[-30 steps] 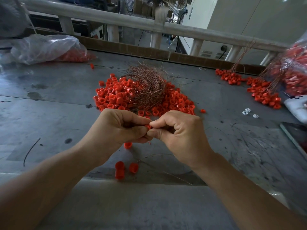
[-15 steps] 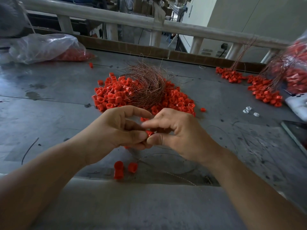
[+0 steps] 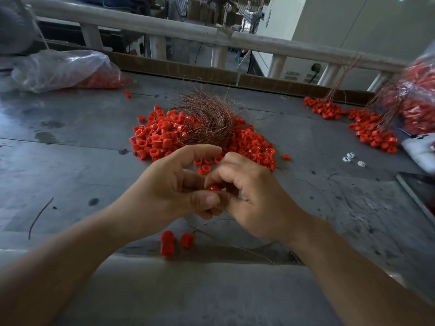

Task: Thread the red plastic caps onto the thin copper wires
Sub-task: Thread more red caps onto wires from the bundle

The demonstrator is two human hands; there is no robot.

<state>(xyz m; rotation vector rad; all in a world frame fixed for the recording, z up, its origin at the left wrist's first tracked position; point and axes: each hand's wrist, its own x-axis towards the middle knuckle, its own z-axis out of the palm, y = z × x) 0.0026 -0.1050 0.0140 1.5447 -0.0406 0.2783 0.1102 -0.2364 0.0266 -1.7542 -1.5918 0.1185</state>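
Bright red for the held cap [image 3: 213,187] and the cap pile [image 3: 160,140], coppery brown for the wire tangle [image 3: 208,118], dull grey blotched with dark stains for the table [image 3: 70,165], cloudy clear over red for the plastic bag [image 3: 58,67].

Dim, soft daylight falls from the far side past the railing [image 3: 188,31], laying a pale sheen on the grey table [image 3: 70,165] at left. The red caps [image 3: 160,137] in the middle are sharp; the plastic bag [image 3: 419,95] at far right smears with blur, and the wide lens bows the railing.
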